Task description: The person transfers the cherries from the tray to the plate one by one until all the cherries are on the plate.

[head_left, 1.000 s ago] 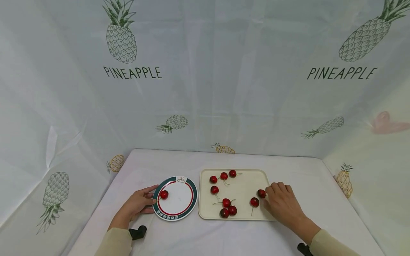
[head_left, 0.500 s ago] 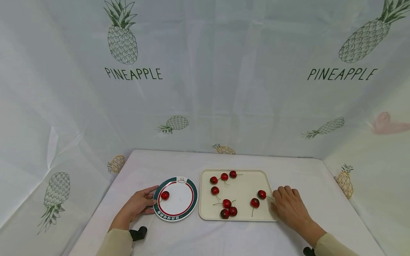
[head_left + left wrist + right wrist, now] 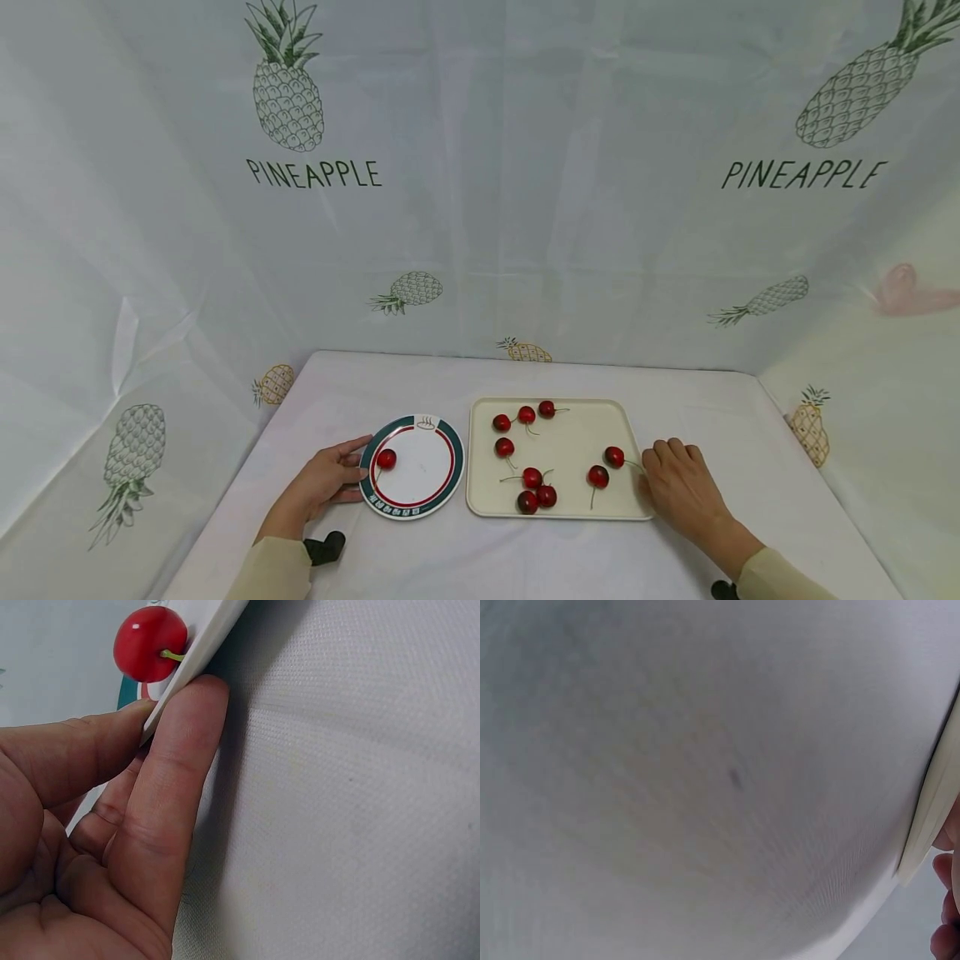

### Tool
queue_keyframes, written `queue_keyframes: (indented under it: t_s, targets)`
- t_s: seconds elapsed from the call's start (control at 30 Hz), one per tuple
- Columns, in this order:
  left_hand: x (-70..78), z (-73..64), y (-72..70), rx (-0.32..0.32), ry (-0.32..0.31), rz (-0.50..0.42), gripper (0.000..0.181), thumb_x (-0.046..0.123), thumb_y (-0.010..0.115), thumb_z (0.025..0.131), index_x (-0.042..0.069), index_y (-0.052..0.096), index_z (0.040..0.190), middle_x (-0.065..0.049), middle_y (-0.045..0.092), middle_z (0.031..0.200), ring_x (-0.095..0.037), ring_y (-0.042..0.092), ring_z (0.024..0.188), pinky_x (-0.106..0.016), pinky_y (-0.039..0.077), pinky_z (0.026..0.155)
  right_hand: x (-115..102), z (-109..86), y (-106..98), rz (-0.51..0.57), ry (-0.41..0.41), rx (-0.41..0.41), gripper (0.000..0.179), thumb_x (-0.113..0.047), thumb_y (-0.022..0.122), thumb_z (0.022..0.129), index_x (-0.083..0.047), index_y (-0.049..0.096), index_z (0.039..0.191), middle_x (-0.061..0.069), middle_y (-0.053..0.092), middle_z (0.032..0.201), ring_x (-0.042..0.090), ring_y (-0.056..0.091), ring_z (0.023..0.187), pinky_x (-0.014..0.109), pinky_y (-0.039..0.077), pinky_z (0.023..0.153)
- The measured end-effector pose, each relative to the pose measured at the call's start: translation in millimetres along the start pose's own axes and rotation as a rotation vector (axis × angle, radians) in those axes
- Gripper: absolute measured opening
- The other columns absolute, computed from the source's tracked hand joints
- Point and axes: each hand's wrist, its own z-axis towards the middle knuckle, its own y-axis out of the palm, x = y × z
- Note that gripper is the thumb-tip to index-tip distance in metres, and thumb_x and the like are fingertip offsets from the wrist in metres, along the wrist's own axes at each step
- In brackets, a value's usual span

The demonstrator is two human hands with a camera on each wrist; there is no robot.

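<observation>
My left hand [image 3: 321, 477] holds the left rim of a round white plate [image 3: 422, 461] with a green and red border. In the left wrist view, the thumb [image 3: 82, 754] lies over the rim and a finger [image 3: 176, 757] is underneath. One red cherry [image 3: 386, 459] with a stem rests on the plate. My right hand [image 3: 684, 486] grips the right edge of a cream rectangular tray [image 3: 570, 433], fingers mostly hidden. A cherry [image 3: 614, 457] lies near it, its stem pointing at the fingers. In the right wrist view only some fingertips [image 3: 943, 870] appear by the tray's edge.
Several more cherries [image 3: 532, 477] are spread over the tray, mostly its left half. Plate and tray stand side by side with a narrow gap. A white cloth [image 3: 465, 558] covers the table; a pineapple-print curtain [image 3: 480, 208] hangs behind and at both sides.
My right hand has moved slightly right, from beside the right-hand cherry to the tray's edge, uncovering that cherry's stem. The left hand and plate look unchanged.
</observation>
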Motion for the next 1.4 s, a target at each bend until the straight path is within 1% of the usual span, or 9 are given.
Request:
queue_keyframes:
  t_s: [0.33, 0.53, 0.7, 0.8, 0.87, 1.03, 1.2, 1.27, 1.4]
  targets:
    - [1.3, -0.7, 0.5, 0.007, -0.01, 0.007, 0.06, -0.002, 0.063, 0.089, 0.022, 0.051, 0.142, -0.017, 0.059, 0.13, -0.023, 0.07, 0.086, -0.041, 0.062, 0.072, 1, -0.5, 4, 0.007, -0.015, 0.028, 0.026, -0.022, 0.07, 0.075, -0.008, 0.048, 0.072, 0.002, 0.038, 0.068, 0.022, 0.037, 0.068, 0.038, 0.036, 0.063]
    - [1.9, -1.1, 0.8, 0.009, -0.011, 0.016, 0.059, -0.002, 0.063, 0.089, 0.022, 0.052, 0.142, -0.017, 0.06, 0.13, -0.023, 0.069, 0.086, -0.041, 0.062, 0.072, 0, 0.4, 5, 0.031, -0.02, 0.048, 0.024, -0.021, 0.068, 0.076, -0.008, 0.048, 0.074, 0.002, 0.039, 0.069, 0.023, 0.038, 0.069, 0.038, 0.036, 0.064]
    - [1.4, -0.9, 0.9, 0.007, -0.009, 0.013, 0.059, -0.002, 0.063, 0.089, 0.023, 0.052, 0.142, -0.015, 0.061, 0.127, -0.023, 0.069, 0.085, -0.041, 0.062, 0.072, 1, 1.5, 6, 0.044, -0.031, 0.056, 0.016, -0.019, 0.058, 0.08, -0.007, 0.049, 0.075, 0.002, 0.038, 0.069, 0.024, 0.039, 0.069, 0.039, 0.037, 0.064]
    - [1.0, -0.7, 0.8, 0.008, -0.009, 0.014, 0.059, -0.001, 0.063, 0.089, 0.022, 0.052, 0.142, -0.015, 0.061, 0.125, -0.023, 0.069, 0.084, -0.041, 0.062, 0.072, 1, 2.3, 6, 0.043, -0.035, 0.06, 0.017, -0.02, 0.053, 0.084, -0.007, 0.049, 0.075, 0.002, 0.038, 0.069, 0.023, 0.038, 0.069, 0.04, 0.037, 0.064]
    - [1.0, -0.9, 0.6, 0.008, -0.01, 0.015, 0.059, -0.001, 0.063, 0.089, 0.022, 0.052, 0.142, -0.015, 0.061, 0.125, -0.023, 0.069, 0.085, -0.041, 0.062, 0.072, 0, 3.7, 5, 0.044, -0.04, 0.074, 0.02, -0.022, 0.046, 0.088, -0.006, 0.049, 0.075, 0.002, 0.038, 0.069, 0.023, 0.038, 0.069, 0.04, 0.037, 0.064]
    - [0.6, -0.6, 0.3, 0.008, -0.013, 0.018, 0.059, -0.001, 0.063, 0.09, 0.023, 0.051, 0.142, -0.015, 0.061, 0.125, -0.023, 0.069, 0.085, -0.041, 0.062, 0.072, -1, 11.9, -2, 0.052, -0.051, 0.149, 0.038, -0.027, 0.024, 0.095, -0.006, 0.047, 0.073, 0.002, 0.035, 0.068, 0.023, 0.036, 0.067, 0.038, 0.035, 0.062]
    - [0.0, -0.1, -0.1, 0.011, -0.015, 0.019, 0.059, -0.001, 0.063, 0.09, 0.023, 0.052, 0.142, -0.015, 0.061, 0.127, -0.023, 0.069, 0.085, -0.041, 0.062, 0.073, -3, 24.0, -10, 0.062, -0.05, 0.216, 0.034, -0.026, 0.029, 0.093, -0.007, 0.046, 0.071, 0.0, 0.032, 0.067, 0.021, 0.033, 0.064, 0.036, 0.034, 0.06]
    - [-0.1, 0.2, -0.3, 0.013, -0.017, 0.019, 0.059, -0.001, 0.063, 0.09, 0.023, 0.052, 0.142, -0.015, 0.061, 0.127, -0.023, 0.069, 0.085, -0.041, 0.062, 0.073, -5, 29.2, -12, 0.064, -0.05, 0.225, 0.033, -0.025, 0.03, 0.093, -0.008, 0.045, 0.07, -0.001, 0.031, 0.066, 0.021, 0.033, 0.064, 0.034, 0.032, 0.06]
    - [-0.3, 1.0, -0.5, 0.013, -0.015, 0.022, 0.059, -0.001, 0.063, 0.089, 0.023, 0.052, 0.142, -0.015, 0.061, 0.127, -0.023, 0.069, 0.085, -0.041, 0.062, 0.072, -11, 40.6, -14, 0.071, -0.057, 0.231, 0.035, -0.025, 0.026, 0.094, -0.008, 0.044, 0.069, -0.001, 0.029, 0.067, 0.02, 0.031, 0.064, 0.033, 0.03, 0.061]
